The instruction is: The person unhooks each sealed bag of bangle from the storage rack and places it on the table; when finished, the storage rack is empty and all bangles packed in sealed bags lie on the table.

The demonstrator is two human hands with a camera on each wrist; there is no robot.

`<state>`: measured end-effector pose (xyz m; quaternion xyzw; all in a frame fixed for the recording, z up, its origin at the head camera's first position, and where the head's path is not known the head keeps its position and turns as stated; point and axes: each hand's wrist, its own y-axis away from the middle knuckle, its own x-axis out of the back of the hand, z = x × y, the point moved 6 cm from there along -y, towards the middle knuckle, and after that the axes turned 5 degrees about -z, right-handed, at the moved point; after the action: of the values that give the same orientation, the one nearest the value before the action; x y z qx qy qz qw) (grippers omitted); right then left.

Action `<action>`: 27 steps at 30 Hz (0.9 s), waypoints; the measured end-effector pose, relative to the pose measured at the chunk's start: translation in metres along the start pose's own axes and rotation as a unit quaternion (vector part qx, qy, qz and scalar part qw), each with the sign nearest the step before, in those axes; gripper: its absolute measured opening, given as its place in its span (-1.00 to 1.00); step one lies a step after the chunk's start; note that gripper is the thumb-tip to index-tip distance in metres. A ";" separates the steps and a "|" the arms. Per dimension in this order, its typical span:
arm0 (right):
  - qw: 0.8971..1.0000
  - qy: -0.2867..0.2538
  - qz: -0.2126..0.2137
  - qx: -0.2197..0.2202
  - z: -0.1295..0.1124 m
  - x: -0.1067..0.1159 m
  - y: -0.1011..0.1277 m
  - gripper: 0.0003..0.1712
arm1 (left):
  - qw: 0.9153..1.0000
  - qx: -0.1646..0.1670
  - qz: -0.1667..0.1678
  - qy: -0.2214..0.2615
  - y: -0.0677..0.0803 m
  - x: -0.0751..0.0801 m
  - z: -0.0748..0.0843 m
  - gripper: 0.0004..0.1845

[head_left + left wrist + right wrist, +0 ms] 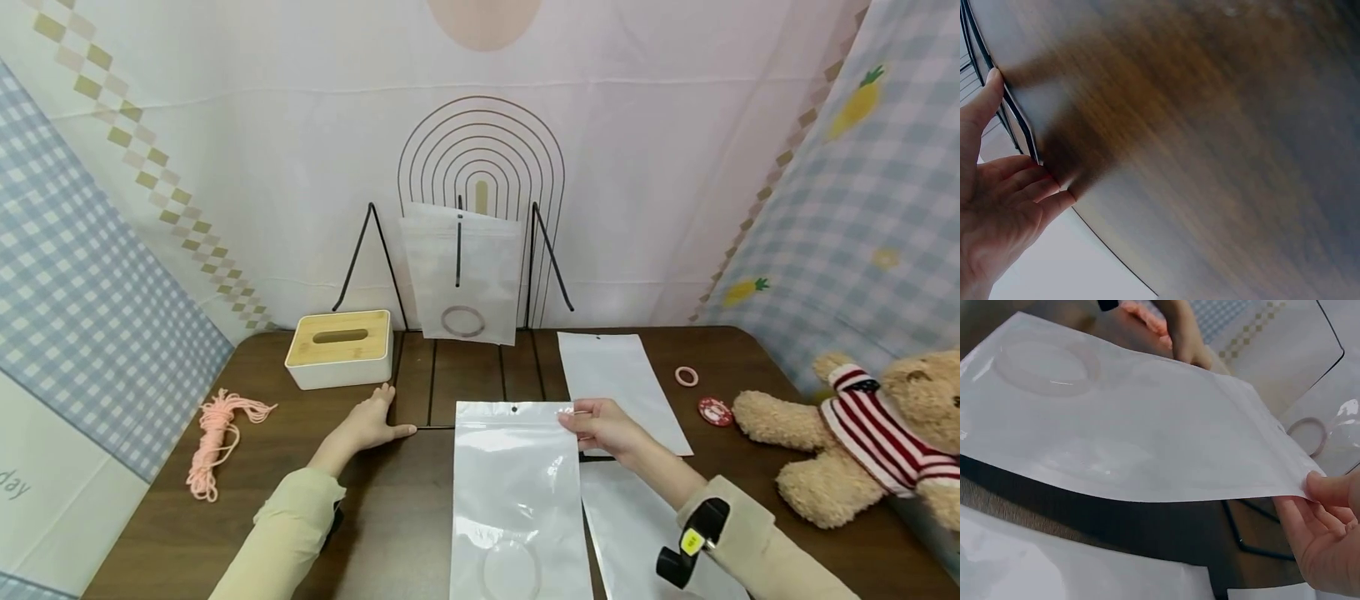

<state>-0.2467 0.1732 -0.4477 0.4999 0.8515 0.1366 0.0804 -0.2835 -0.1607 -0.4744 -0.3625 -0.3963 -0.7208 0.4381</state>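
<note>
My right hand (603, 429) pinches the top right corner of a white zip bag (517, 467) between thumb and fingers. A pale ring (512, 571) shows through the bag's lower part, and a small hole pierces its top edge. In the right wrist view the bag (1147, 437) is lifted off the table and slightly bowed. My left hand (367, 421) lies with fingers extended beside the tissue box (341, 346), at the black wire rack's base (435, 427). The left wrist view shows its fingertips by the wire. Another bag (468, 275) with a ring hangs on the rack's middle hook.
Two more white bags (626, 387) (652, 533) lie flat to the right. Past them are a pink ring (686, 377), a red poker chip (715, 412) and a teddy bear (862, 425). A pink rope bundle (213, 442) lies at the left.
</note>
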 end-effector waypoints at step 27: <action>0.921 0.381 0.076 -0.012 0.012 -0.011 -0.011 -0.75 | 1.000 -0.001 -0.005 -0.001 -0.002 -0.001 -0.002 -0.06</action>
<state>-0.2469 0.1606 -0.4622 0.4721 0.7757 0.3325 -0.2548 -0.2855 -0.1617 -0.4773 -0.3615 -0.3975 -0.7235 0.4335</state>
